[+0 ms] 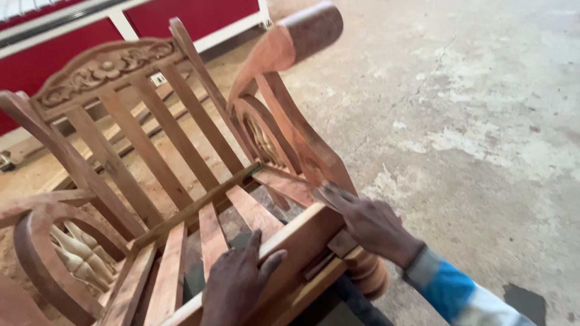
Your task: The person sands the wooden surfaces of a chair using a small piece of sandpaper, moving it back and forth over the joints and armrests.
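The wooden chair (181,181) stands on the concrete floor (483,121) and fills the left and middle of the head view, its bare reddish-brown frame unpainted. Its back is made of upright slats (175,139) under a carved top rail (103,66) with a flower pattern. The seat slats (211,235) run toward the person, ending at the front rail (302,232).

The left hand (238,281) lies flat over the front rail near its middle, fingers spread and pointing toward the seat, thumb out to the side; its grip is slack, pressing on the wood rather than closing round it. The right hand (368,223) is at the chair's right front corner, where the curved armrest (284,54) sweeps down into the front post. Its fingers are stretched toward the base of that post and touch the wood there. Whether anything small is pinched between those fingers I cannot tell, since the fingertips are blurred. The wrist wears a blue and white sleeve (450,290).

The turned front leg (368,274) shows just below the right hand. On the far side, the other armrest (36,205) curves over a panel of pale carved spindles (78,250). Sawdust (24,181) covers the floor behind the chair, and a red and white machine frame (181,18) runs along the top edge.
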